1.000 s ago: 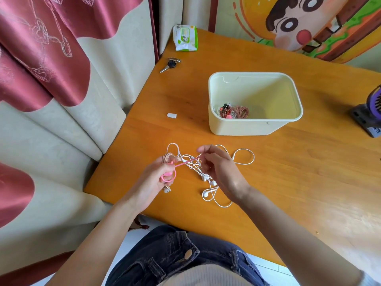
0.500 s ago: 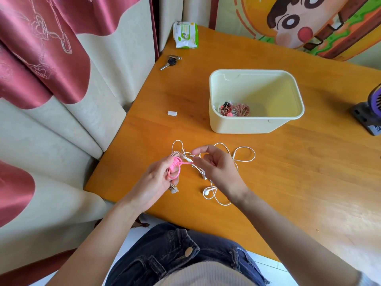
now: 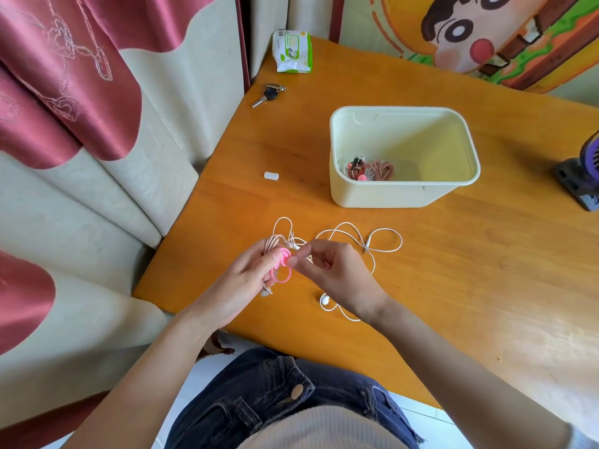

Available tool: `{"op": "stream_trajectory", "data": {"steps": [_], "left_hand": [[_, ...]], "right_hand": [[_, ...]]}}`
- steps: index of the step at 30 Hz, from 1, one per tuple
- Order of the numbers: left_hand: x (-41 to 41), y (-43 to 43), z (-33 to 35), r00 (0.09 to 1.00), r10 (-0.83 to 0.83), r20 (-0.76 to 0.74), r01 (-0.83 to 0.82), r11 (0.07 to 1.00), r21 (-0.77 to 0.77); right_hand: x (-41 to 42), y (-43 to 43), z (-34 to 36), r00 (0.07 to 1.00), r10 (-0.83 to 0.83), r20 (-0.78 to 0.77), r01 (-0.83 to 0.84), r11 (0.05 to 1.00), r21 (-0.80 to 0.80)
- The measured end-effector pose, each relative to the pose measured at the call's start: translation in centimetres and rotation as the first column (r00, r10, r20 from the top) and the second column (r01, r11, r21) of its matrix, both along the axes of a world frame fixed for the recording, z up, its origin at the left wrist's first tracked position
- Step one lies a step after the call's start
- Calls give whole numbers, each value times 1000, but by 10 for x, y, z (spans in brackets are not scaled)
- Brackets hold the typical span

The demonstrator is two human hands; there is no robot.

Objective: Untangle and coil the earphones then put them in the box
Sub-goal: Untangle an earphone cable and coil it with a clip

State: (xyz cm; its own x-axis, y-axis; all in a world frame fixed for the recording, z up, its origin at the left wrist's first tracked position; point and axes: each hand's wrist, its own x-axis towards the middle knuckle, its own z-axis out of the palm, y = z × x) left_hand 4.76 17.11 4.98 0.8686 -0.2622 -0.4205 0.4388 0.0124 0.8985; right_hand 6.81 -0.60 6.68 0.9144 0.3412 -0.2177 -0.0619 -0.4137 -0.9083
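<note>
Entry: coiled earphones point(image 3: 274, 243), in front of the box point(image 3: 389, 196). Left hand point(image 3: 246, 280) grips them; right hand point(image 3: 334, 273) pinches the pink band point(image 3: 282, 270), stretched a second ago and now looped over the coil. Binding looks nearly done; the white earphones point(image 3: 382, 243) remain tangled.

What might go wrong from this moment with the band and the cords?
1. The right hand pinches the pink band at the coiled earphones in the left hand; it may slip and the coil spring loose.
2. The white earphones lie tangled beside the hands; a strand could get bound in.
3. Their earbud lies near the table edge and might be dragged off.
</note>
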Motion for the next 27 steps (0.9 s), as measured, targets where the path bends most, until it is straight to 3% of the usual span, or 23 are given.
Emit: {"op": "stream_trajectory", "data": {"steps": [2, 7, 12, 19, 22, 24, 27], "left_hand": [[0, -1, 0, 1000, 3, 29, -5, 999, 52], [1, -13, 3, 986, 137, 99, -139, 990, 16], [2, -16, 4, 977, 175, 125, -196, 964, 182], [3, -13, 7, 991, 122, 50, -118, 991, -65], [3, -14, 7, 990, 133, 48, -129, 989, -78], [3, -13, 7, 986, 145, 83, -148, 988, 34], [3, -12, 6, 982, 143, 123, -166, 965, 205]], "right_hand": [[-1, 1, -1, 999, -38, 39, 38, 999, -14], [-4, 6, -2, 987, -138, 79, 138, 990, 1], [-5, 8, -1, 993, -91, 81, 90, 996, 17], [-1, 10, 4, 989, -72, -127, 93, 981, 170], [-1, 12, 4, 978, -88, -187, 124, 974, 190], [-4, 12, -1, 988, -137, -68, 145, 981, 126], [-8, 9, -9, 952, -144, 270, 171, 982, -81]]}}
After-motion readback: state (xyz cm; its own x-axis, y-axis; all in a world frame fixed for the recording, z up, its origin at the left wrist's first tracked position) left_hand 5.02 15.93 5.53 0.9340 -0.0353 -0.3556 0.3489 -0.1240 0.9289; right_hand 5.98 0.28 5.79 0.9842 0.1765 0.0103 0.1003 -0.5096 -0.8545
